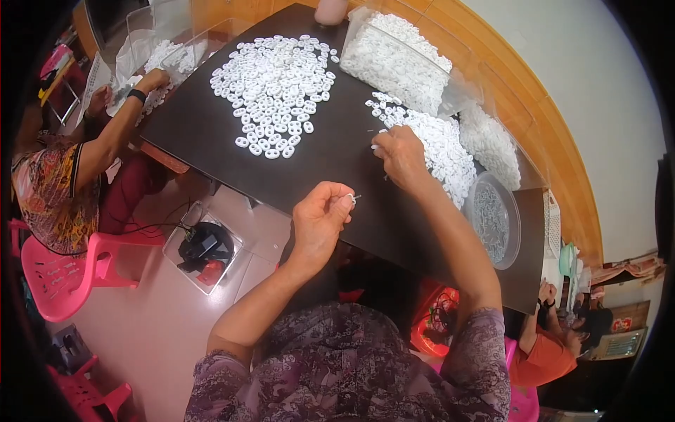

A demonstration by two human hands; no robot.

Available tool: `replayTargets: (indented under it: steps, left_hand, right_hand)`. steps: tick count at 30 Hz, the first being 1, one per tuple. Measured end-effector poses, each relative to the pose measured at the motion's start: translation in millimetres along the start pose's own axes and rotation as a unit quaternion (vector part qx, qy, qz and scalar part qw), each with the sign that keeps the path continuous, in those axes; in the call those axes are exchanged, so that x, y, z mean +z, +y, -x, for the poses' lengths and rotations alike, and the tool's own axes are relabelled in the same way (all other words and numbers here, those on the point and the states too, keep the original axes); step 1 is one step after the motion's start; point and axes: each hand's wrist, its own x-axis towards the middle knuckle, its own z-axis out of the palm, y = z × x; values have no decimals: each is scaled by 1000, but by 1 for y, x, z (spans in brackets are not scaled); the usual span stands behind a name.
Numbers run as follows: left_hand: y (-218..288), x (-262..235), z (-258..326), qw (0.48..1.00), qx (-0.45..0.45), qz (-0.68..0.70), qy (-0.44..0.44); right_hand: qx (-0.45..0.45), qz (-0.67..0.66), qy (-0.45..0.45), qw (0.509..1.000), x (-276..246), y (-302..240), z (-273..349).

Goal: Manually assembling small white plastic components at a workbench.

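Note:
My left hand (318, 219) is closed in a pinch in front of the table's near edge. Between its thumb and forefinger sits a small white plastic piece (352, 200), with a thin metal pin poking out to the right. My right hand (402, 158) is over the table, beside a heap of small white plastic pieces (443, 151). Its fingers are pinched together, and a bit of white shows at their tips. Farther left on the dark table (337, 151) lies a big pile of white oval pieces with two holes each (274, 84).
A round clear tub (517, 225) of metal pins stands at the right. Clear bins (394, 63) full of white pieces line the far side. A co-worker (67, 169) handles white pieces at the left; another person (548, 348) sits at the lower right. Pink chairs (60, 274) stand left.

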Motion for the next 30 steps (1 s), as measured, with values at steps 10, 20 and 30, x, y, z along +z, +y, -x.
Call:
replayTargets:
  steps: [10, 20, 30]
  left_hand:
    - [4, -3, 2, 999, -11, 51, 14]
    - [9, -4, 14, 998, 9, 54, 34]
    - [8, -6, 25, 998, 13, 41, 38]
  right_hand:
    - [259, -560, -84, 782, -38, -45, 19]
    - [236, -617, -66, 748, -41, -73, 50]
    - [231, -617, -55, 750, -40, -85, 58]
